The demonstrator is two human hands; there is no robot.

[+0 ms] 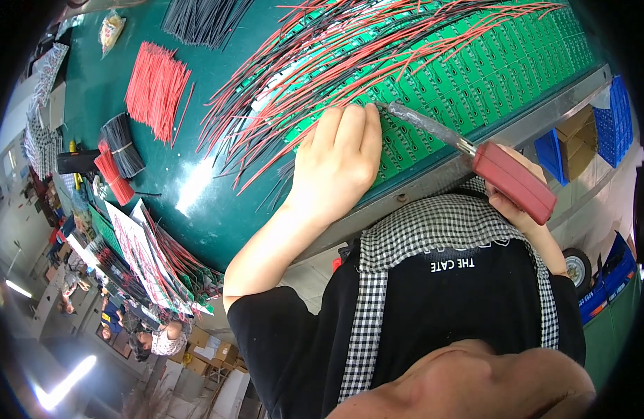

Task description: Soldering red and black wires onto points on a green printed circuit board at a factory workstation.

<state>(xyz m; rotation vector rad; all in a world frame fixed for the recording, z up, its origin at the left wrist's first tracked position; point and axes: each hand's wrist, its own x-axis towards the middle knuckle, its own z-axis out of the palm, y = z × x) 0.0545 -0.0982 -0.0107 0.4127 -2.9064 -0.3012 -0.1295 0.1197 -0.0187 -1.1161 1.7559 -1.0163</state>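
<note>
A large panel of green circuit boards [468, 105] lies along the table's near edge, with red and black wires [350, 52] spread over its left and far parts. My left hand [339, 150] rests on the panel, back up, with its fingers curled down together; whatever they pinch is hidden beneath them. My right hand [507, 208] is wrapped round the red handle of a soldering gun [515, 183]. The gun's grey barrel points left over the boards, and its thin tip ends close beside my left fingertips.
On the green tabletop [203, 91] lie a pile of red wires [153, 87], black wires [204, 21] and smaller tied bundles [124, 146]. Wired boards [143, 255] are stacked at the left edge. Blue crates [610, 122] and a cardboard box [575, 143] stand at the right. People sit at the far left.
</note>
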